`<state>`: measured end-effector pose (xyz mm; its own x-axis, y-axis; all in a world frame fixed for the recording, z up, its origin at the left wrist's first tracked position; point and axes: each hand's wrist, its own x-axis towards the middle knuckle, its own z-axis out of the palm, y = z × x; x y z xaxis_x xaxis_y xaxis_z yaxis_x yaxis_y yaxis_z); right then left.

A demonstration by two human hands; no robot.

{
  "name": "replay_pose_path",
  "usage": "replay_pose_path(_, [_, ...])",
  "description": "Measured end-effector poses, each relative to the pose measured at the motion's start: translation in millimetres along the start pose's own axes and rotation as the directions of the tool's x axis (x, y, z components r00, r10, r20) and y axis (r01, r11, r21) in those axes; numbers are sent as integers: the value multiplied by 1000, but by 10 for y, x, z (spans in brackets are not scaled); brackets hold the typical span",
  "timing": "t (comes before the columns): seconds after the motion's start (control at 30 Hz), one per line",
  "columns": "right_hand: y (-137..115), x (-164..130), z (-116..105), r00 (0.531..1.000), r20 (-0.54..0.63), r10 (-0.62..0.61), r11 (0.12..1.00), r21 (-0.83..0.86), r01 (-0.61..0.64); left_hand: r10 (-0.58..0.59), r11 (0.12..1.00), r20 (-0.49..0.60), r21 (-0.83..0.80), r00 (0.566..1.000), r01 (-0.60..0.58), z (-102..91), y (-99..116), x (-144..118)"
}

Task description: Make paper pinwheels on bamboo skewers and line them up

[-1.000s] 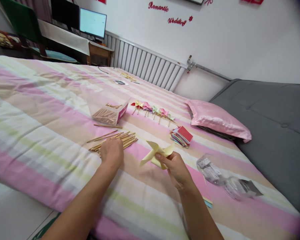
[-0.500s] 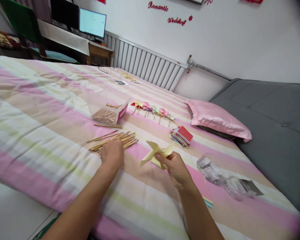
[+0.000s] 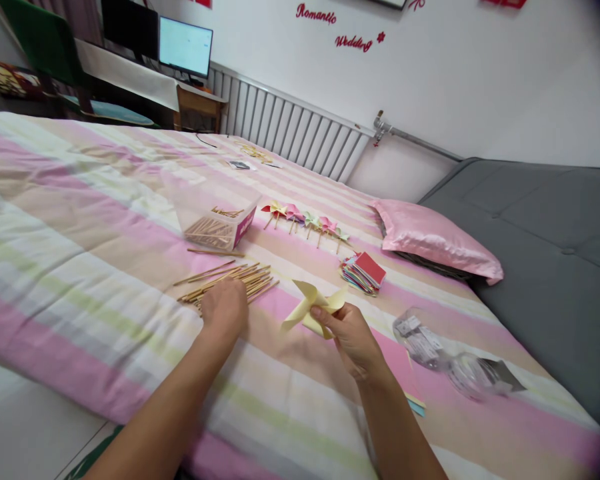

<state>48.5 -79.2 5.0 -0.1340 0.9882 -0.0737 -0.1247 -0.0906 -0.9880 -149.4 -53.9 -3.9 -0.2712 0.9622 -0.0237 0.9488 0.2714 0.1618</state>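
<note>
My right hand (image 3: 355, 337) pinches a pale yellow paper pinwheel (image 3: 307, 308) between thumb and fingers, holding it above the bed. My left hand (image 3: 225, 307) is curled down on a heap of thin wooden sticks (image 3: 253, 277). Its fingertips are hidden behind the back of the hand, and a stick under it pokes out to the right. Beyond the heap, a clear plastic box (image 3: 244, 227) lies tipped with more sticks inside. A row of small finished pinwheels on sticks (image 3: 307, 220) rests to the right of the box.
Right of the pinwheel lies a stack of coloured paper squares (image 3: 370, 269). Larger paper sheets (image 3: 400, 363) are partly behind my right forearm. Clear plastic packs (image 3: 420, 340) lie farther right, below a pink pillow (image 3: 435, 240). Everything rests on a striped quilt (image 3: 130, 267).
One stick at the right side of the heap has shifted slightly to the right under my left hand. The right hand and its pinwheel have hardly moved.
</note>
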Motion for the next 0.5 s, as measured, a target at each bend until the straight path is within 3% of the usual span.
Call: replay_pose_path(0.5, [-29,-19,8,1000,23,4,1000,24,-4,20,1000,9,23,1000,-21,-40,-14,-36])
